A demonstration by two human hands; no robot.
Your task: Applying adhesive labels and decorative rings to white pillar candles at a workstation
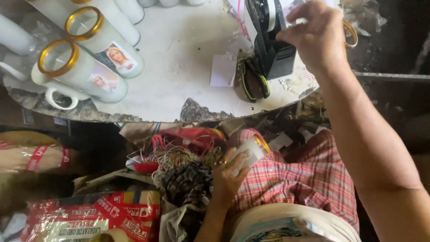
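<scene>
My left hand [227, 175] holds a white mug with a gold rim [251, 151] down in my lap, over plaid shorts. My right hand [317, 36] reaches up to the table's far right, with its fingers at the top of a black tape dispenser [270, 42]; whether they pinch tape I cannot tell. Behind that hand a gold mug rim [350, 33] shows. A small white paper slip [223, 70] lies on the round white table [179, 49] next to the dispenser.
Several white gold-rimmed mugs with small portrait pictures [105, 42] lie at the table's left. A black and yellow tool [252, 80] sits by the dispenser. Below the table edge are tangled string and cloth [183, 168], a taped cardboard box [89, 215] and wrapped bundles [31, 157].
</scene>
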